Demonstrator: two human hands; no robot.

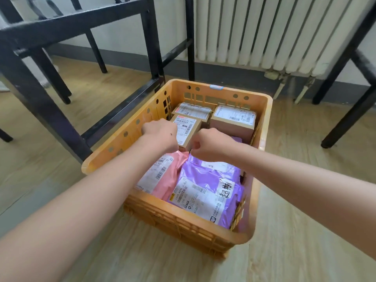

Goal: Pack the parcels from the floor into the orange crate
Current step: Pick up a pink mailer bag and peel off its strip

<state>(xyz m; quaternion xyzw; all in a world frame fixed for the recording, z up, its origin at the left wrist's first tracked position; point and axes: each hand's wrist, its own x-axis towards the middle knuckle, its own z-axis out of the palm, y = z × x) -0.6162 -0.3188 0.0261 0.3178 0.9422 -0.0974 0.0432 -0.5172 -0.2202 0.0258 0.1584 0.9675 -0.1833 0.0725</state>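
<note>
The orange crate (262,127) stands on the wood floor in front of me. Inside it, a small cardboard box with a white label (188,129) is gripped on its left side by my left hand (159,132) and on its right side by my right hand (209,142). Behind it lie two more cardboard boxes, one at the far left (193,109) and one at the far right (234,121). A pink mailer bag (162,176) and a purple mailer bag (205,192) fill the near half of the crate, under my forearms.
A black metal frame (114,117) runs close along the crate's left side. A white radiator (274,31) hangs on the wall behind. Black chair legs (350,119) stand to the right. Bare wood floor (142,257) lies in front of the crate.
</note>
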